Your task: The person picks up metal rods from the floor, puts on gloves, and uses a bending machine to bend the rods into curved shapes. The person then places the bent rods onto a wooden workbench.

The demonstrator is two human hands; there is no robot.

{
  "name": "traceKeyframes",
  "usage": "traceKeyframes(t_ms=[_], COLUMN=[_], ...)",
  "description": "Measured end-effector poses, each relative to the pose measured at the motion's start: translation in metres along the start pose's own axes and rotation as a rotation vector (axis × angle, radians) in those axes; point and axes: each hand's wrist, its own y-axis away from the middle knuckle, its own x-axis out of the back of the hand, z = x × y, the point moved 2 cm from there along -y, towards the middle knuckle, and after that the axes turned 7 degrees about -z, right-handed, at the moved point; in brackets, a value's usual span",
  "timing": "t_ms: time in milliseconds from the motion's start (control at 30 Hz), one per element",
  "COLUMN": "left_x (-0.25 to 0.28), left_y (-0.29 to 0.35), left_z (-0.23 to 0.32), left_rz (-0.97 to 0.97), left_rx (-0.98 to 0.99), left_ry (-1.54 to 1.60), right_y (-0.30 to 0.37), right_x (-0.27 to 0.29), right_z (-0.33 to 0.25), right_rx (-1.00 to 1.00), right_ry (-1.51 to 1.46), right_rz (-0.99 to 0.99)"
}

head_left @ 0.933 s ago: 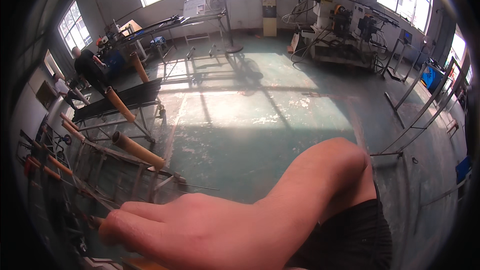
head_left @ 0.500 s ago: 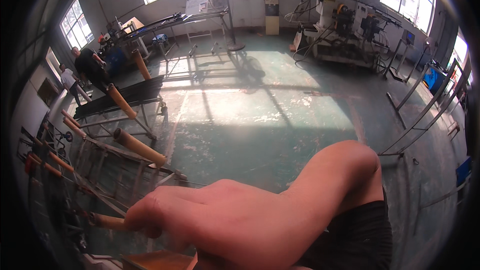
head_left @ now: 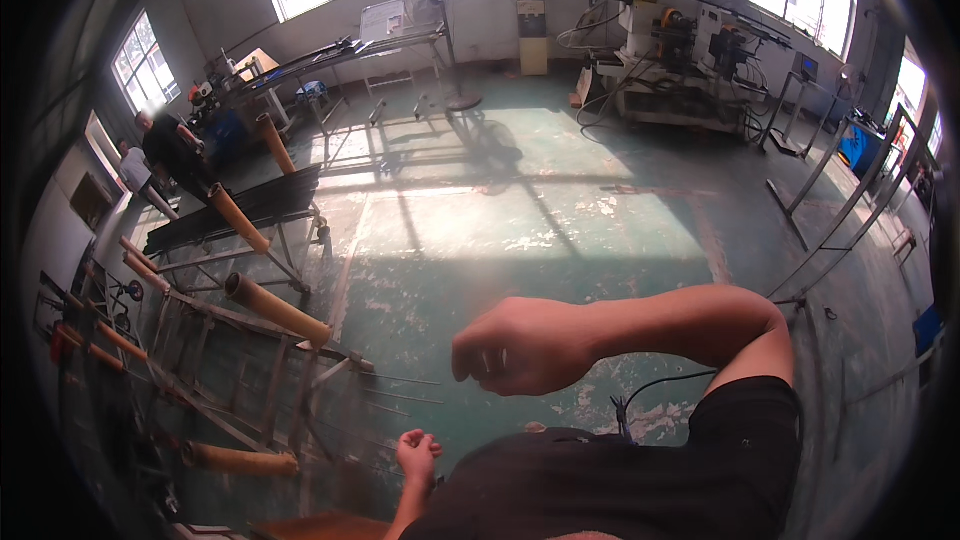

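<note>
My right hand (head_left: 525, 345) is raised in front of my chest at the middle, the forearm reaching in from the right. Its fingers are curled into a fist, slightly blurred, and whatever may be inside is hidden. Lower and to the left, my left hand (head_left: 417, 457) is held near my body with its fingers curled in. I cannot make out anything in it. Several thin rods (head_left: 405, 397) stick out from the metal rack (head_left: 265, 390) just left of my hands. Neither hand visibly touches them.
Yellowish-brown tubes (head_left: 278, 309) cap the rack's bars at left. Beyond lies a stack of dark bars (head_left: 240, 205) on a stand. Two people (head_left: 175, 155) stand at the far left. A machine (head_left: 690, 70) fills the back right; a metal frame (head_left: 850, 200) stands at right.
My right arm, which reached left across my body toward the rack, has drawn back to the middle. My left hand has come into view below it. The view has shifted slightly.
</note>
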Motion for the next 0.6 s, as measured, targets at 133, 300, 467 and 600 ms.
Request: traceKeyframes(t_ms=[133, 300, 467, 600], left_x=[-0.016, 0.005, 0.019, 0.018], left_y=[-0.002, 0.027, 0.042, 0.032], left_z=[0.002, -0.005, -0.013, -0.010], left_rz=[-0.047, -0.007, -0.041, -0.050], left_rx=[-0.021, 0.000, 0.036, 0.011], left_ry=[0.034, -0.004, -0.040, -0.037], right_y=[0.011, 0.024, 0.030, 0.013], right_x=[-0.097, -0.200, -0.201, -0.201], right_z=[0.129, 0.179, 0.178, 0.173], right_rx=[-0.199, -0.303, -0.208, -0.087], right_ry=[0.091, -0.211, -0.296, -0.374], right_rz=[-0.305, -0.276, -0.156, -0.168])
